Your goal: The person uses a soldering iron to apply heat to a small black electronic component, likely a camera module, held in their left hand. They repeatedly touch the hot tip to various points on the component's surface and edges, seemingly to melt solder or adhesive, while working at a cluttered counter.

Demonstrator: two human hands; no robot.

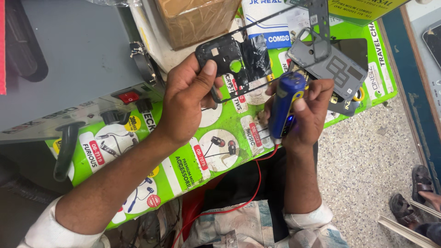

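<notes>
surface [183,160] crowded, edge near | left hand [188,103] fingers pinch black phone frame [232,62] | right hand [310,112] closed around blue tool [285,103]

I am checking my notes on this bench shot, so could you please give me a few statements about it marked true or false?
1. The left hand holds a black phone frame. True.
2. The right hand holds a yellow screwdriver. False: it grips a blue handheld tool with a red wire.
3. A grey back cover lies on the green printed mat. True.
4. The cardboard box sits on the floor. False: it stands on the bench.
</notes>
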